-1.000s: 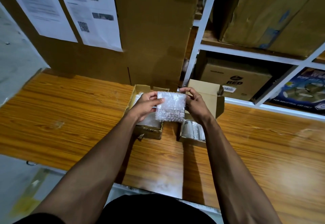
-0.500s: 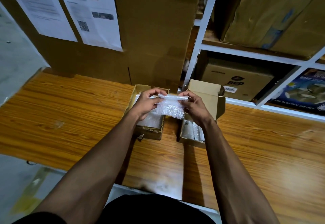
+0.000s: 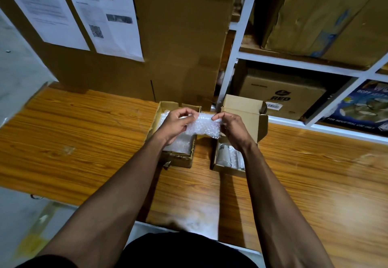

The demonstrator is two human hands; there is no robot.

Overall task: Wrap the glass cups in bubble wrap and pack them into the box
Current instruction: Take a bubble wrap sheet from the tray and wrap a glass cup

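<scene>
While a second ago the bubble wrap sheet (image 3: pixel 206 126) hung flat and upright between the hands, it is now bunched into a rough horizontal roll, pinched at its top edge by the left hand (image 3: pixel 175 123) and the right hand (image 3: pixel 232 128) (whether a glass cup sits inside cannot be told). It is held above the gap between the left cardboard box (image 3: pixel 176 159), lined with wrap, and the right box (image 3: pixel 227 168), which holds clear items, on the wooden table (image 3: pixel 84 139). Judging by this, wrapping is under way and packing comes next.

Two hands (image 3: pixel 176 124) (image 3: pixel 233 129), one bubble-wrap sheet (image 3: pixel 206 127), two small open boxes (image 3: pixel 178 159) (image 3: pixel 241 108), two posted papers (image 3: pixel 42 7) (image 3: pixel 113 15).
</scene>
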